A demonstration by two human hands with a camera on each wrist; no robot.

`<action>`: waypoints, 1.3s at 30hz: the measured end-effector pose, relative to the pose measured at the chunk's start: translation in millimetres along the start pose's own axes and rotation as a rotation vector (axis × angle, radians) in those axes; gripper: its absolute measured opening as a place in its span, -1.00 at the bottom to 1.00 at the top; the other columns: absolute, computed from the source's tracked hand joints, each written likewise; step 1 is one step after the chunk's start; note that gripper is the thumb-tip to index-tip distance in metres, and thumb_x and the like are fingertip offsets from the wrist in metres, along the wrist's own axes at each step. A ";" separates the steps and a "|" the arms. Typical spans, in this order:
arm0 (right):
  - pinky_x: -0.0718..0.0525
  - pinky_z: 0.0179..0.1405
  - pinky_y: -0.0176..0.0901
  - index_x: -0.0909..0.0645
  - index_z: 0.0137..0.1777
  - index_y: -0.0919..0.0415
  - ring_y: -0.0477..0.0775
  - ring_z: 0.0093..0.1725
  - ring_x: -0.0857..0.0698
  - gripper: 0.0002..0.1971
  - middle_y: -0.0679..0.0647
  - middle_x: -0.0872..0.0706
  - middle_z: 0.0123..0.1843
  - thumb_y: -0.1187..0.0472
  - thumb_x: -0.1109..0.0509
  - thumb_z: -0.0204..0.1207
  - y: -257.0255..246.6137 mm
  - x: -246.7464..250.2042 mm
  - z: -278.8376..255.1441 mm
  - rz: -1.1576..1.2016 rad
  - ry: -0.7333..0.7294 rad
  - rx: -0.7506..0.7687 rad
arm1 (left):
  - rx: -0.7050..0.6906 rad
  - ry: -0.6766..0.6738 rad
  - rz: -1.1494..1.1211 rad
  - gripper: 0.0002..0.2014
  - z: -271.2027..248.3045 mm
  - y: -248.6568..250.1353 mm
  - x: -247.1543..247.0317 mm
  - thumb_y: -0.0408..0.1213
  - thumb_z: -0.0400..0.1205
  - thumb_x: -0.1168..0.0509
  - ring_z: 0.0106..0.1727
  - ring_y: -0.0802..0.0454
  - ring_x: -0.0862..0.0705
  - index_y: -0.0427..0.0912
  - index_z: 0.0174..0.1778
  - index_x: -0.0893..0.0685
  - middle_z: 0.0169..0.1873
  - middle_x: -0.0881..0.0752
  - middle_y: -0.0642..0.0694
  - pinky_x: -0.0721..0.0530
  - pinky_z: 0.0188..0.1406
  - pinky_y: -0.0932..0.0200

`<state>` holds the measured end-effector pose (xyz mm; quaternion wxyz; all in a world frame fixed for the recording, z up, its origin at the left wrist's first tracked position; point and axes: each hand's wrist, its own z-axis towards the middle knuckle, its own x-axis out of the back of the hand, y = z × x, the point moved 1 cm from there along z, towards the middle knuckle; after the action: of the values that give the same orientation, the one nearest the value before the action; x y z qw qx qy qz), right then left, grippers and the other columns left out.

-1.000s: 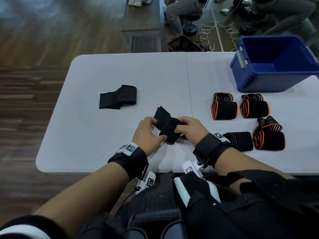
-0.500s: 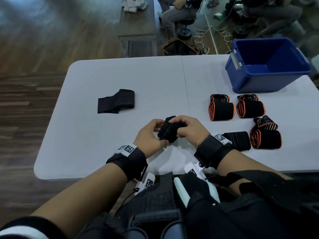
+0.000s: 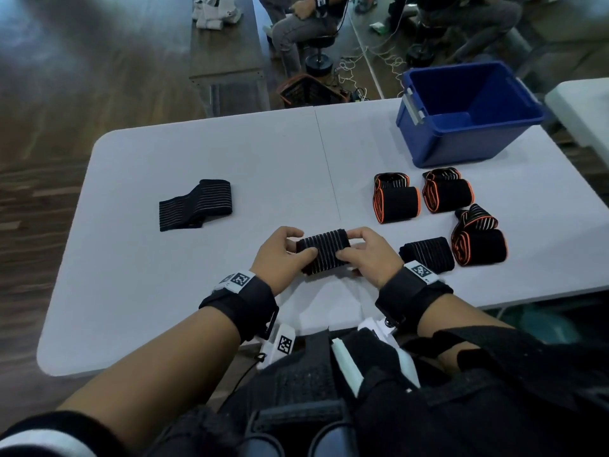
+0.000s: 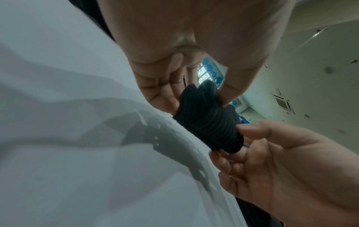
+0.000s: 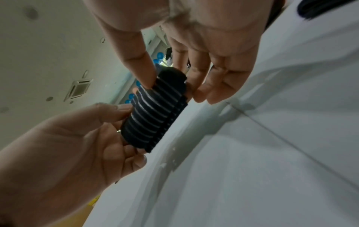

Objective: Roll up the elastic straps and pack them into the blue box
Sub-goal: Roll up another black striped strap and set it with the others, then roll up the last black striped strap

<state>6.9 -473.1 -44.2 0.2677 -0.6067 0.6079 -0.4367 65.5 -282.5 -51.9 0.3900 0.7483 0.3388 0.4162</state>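
Observation:
A black striped strap roll (image 3: 324, 250) (image 4: 209, 122) (image 5: 155, 113) lies crosswise near the table's front edge, held at both ends. My left hand (image 3: 281, 255) (image 4: 194, 86) pinches its left end between thumb and fingers. My right hand (image 3: 365, 253) (image 5: 169, 73) pinches its right end the same way. An unrolled black striped strap (image 3: 196, 204) lies flat at the left. The open blue box (image 3: 468, 113) stands at the far right, nothing showing inside it.
On the white table (image 3: 197, 153), one rolled black strap (image 3: 426, 253) lies by my right wrist. Three rolled orange-edged straps (image 3: 395, 199) (image 3: 448, 191) (image 3: 479, 239) sit between it and the box. People sit on stools beyond the table.
The loose tail that stuck up from the strap has been wound in. The strap is now a compact roll turned crosswise between both hands.

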 end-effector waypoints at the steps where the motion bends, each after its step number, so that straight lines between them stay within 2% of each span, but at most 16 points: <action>1: -0.63 -0.41 -0.12 -0.52 0.25 0.13 0.24 -0.15 -0.82 -0.61 0.28 -0.77 0.02 0.22 -0.51 0.45 6.4 2.3 -0.4 -0.017 0.028 -0.029 | 0.019 0.005 0.046 -0.64 2.5 -2.0 -2.2 -0.10 0.54 -0.50 -0.15 0.02 -0.74 -0.03 0.21 -0.60 -0.12 -0.74 -0.05 -0.65 -0.18 0.16; 3: -0.68 -0.41 -0.06 -0.47 0.20 0.08 0.28 -0.10 -0.83 -0.57 0.25 -0.77 0.03 0.10 -0.53 0.39 18.0 6.8 -2.2 -0.077 0.078 -0.079 | 0.057 0.010 0.145 -0.68 5.0 -5.7 -8.0 -0.04 0.53 -0.50 -0.12 0.03 -0.76 -0.03 0.11 -0.60 -0.11 -0.76 -0.03 -0.70 -0.14 0.12; 5: -0.80 -0.25 0.09 -0.47 0.13 0.06 0.24 -0.11 -0.83 -0.60 0.17 -0.77 -0.02 0.02 -0.53 0.37 25.7 11.8 -6.9 -0.148 0.127 -0.110 | 0.093 -0.001 0.150 -0.73 6.0 -8.4 -15.7 -0.04 0.52 -0.51 -0.20 -0.02 -0.82 -0.07 -0.02 -0.63 -0.19 -0.81 -0.06 -0.80 -0.07 -0.04; 8: -0.80 -0.05 0.25 -0.50 -0.04 -0.01 0.19 -0.12 -0.79 -0.64 0.07 -0.76 -0.09 -0.08 -0.55 0.30 32.4 20.0 -10.8 -0.247 0.199 -0.106 | 0.096 -0.032 0.134 -0.82 5.6 -5.8 -27.1 -0.15 0.54 -0.51 -0.33 -0.03 -0.85 -0.12 -0.12 -0.66 -0.31 -0.84 -0.09 -0.85 -0.14 -0.14; 12: -0.76 0.01 0.14 -0.51 -0.03 0.06 0.10 -0.13 -0.75 -0.71 0.04 -0.72 -0.13 0.00 -0.55 0.44 32.4 28.8 -16.2 -0.346 0.247 -0.066 | 0.093 -0.065 0.096 -0.84 9.6 0.1 -37.9 -0.17 0.51 -0.50 -0.30 -0.08 -0.86 -0.10 -0.10 -0.68 -0.29 -0.85 -0.12 -0.85 -0.14 -0.18; 14: -0.74 0.02 0.07 -0.54 -0.01 0.10 0.06 -0.11 -0.74 -0.72 0.02 -0.72 -0.13 0.00 -0.53 0.47 31.6 37.2 -19.8 -0.398 0.263 -0.063 | 0.141 -0.099 0.019 -0.78 10.9 3.0 -42.9 -0.17 0.51 -0.49 -0.27 -0.15 -0.85 -0.12 -0.01 -0.66 -0.27 -0.86 -0.20 -0.84 -0.11 -0.27; 17: -0.72 0.04 -0.01 -0.59 -0.03 0.09 0.04 -0.08 -0.73 -0.76 -0.02 -0.73 -0.12 -0.01 -0.51 0.49 30.6 50.5 -24.9 -0.455 0.280 -0.057 | 0.188 -0.179 -0.069 -0.77 7.1 9.2 -53.8 -0.27 0.58 -0.49 -0.27 -0.25 -0.80 -0.22 0.07 -0.63 -0.23 -0.83 -0.37 -0.78 -0.07 -0.34; 20: -0.68 -0.05 -0.11 -0.61 -0.11 0.09 0.02 -0.11 -0.72 -0.81 -0.04 -0.72 -0.18 0.00 -0.50 0.50 29.2 56.2 -30.6 -0.516 0.282 -0.039 | 0.181 -0.229 -0.030 -0.79 4.3 13.9 -64.4 -0.35 0.59 -0.48 -0.29 -0.23 -0.79 -0.32 0.07 -0.65 -0.24 -0.82 -0.42 -0.79 -0.08 -0.31; 23: -0.64 -0.11 -0.14 -0.65 -0.09 0.14 0.02 -0.12 -0.71 -0.80 -0.02 -0.73 -0.18 0.02 -0.49 0.51 29.1 57.7 -33.7 -0.580 0.290 -0.034 | 0.147 -0.249 0.031 -0.82 6.8 15.3 -68.0 -0.28 0.58 -0.48 -0.30 -0.31 -0.80 -0.26 0.00 -0.67 -0.32 -0.83 -0.37 -0.79 -0.12 -0.33; 26: -0.66 -0.09 -0.11 -0.65 -0.09 0.13 0.04 -0.10 -0.70 -0.80 0.00 -0.74 -0.16 0.01 -0.48 0.49 29.2 59.9 -35.0 -0.625 0.285 -0.052 | 0.115 -0.264 0.066 -0.81 8.1 18.5 -66.3 -0.25 0.59 -0.48 -0.24 -0.40 -0.81 -0.24 0.00 -0.66 -0.32 -0.83 -0.35 -0.80 -0.15 -0.29; 29: -0.67 -0.07 -0.06 -0.68 -0.14 0.22 0.11 -0.09 -0.71 -0.77 0.08 -0.75 -0.18 0.03 -0.44 0.50 22.7 64.6 -36.1 -0.714 0.256 -0.054 | 0.102 -0.264 0.053 -0.80 8.8 22.6 -62.5 -0.23 0.62 -0.45 -0.32 -0.23 -0.79 -0.26 0.05 -0.65 -0.28 -0.84 -0.33 -0.81 -0.17 -0.18; 31: -0.68 -0.04 -0.05 -0.69 -0.10 0.27 0.13 -0.06 -0.70 -0.76 0.12 -0.76 -0.14 0.06 -0.41 0.51 12.5 70.6 -34.4 -0.741 0.267 -0.045 | 0.103 -0.259 0.037 -0.79 10.7 21.7 -56.5 -0.21 0.64 -0.43 -0.34 -0.13 -0.77 -0.26 0.06 -0.65 -0.27 -0.85 -0.28 -0.80 -0.17 -0.11; 34: -0.58 0.00 -0.11 -0.66 0.05 0.17 0.07 0.02 -0.63 -0.77 0.02 -0.68 -0.02 0.04 -0.41 0.53 -8.6 76.4 -26.7 -0.733 0.295 -0.012 | 0.104 -0.217 0.021 -0.78 16.7 16.6 -37.3 -0.17 0.63 -0.43 -0.36 -0.09 -0.75 -0.24 0.06 -0.67 -0.26 -0.86 -0.19 -0.75 -0.22 -0.03; 39: -0.56 0.01 -0.15 -0.67 0.01 0.14 0.05 0.02 -0.62 -0.80 -0.02 -0.67 -0.04 0.05 -0.42 0.49 -49.6 49.2 1.1 -0.746 0.260 0.103 | 0.094 -0.060 0.091 -0.82 33.0 2.6 25.0 -0.14 0.61 -0.45 -0.33 -0.05 -0.81 -0.16 0.00 -0.69 -0.24 -0.87 -0.10 -0.79 -0.15 -0.03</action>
<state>26.9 -515.4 7.8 0.0417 -0.7114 0.3520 -0.6068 105.8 -272.8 -52.2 0.3450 0.7925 0.3119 0.3945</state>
